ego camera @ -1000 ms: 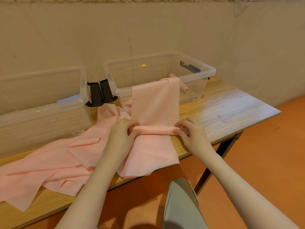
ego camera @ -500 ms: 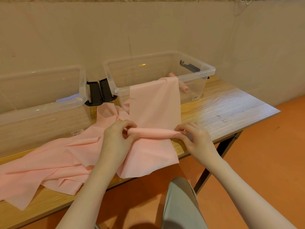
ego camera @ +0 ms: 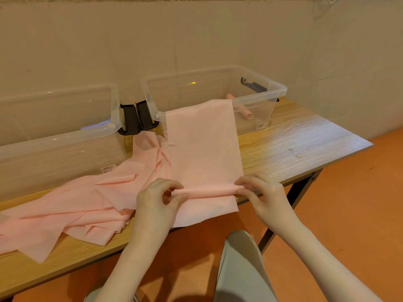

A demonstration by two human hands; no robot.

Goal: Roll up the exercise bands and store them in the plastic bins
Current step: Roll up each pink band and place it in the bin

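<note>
On the wooden table [ego camera: 294, 144], two clear bins [ego camera: 257, 99]; pink band [ego camera: 202, 144] drapes from right bin's rim to table edge. Left hand [ego camera: 157, 199] and right hand [ego camera: 263, 192] pinch the roll's [ego camera: 209, 189] ends. Risk: uneven rolling skews it; loose pile [ego camera: 82, 203] beside could snag.

Two clear plastic bins: a left bin [ego camera: 58, 136] and a right bin [ego camera: 214, 83]. One rolled band [ego camera: 245, 111] inside the right. Loose pink bands [ego camera: 87, 205] overlap too much to count.
</note>
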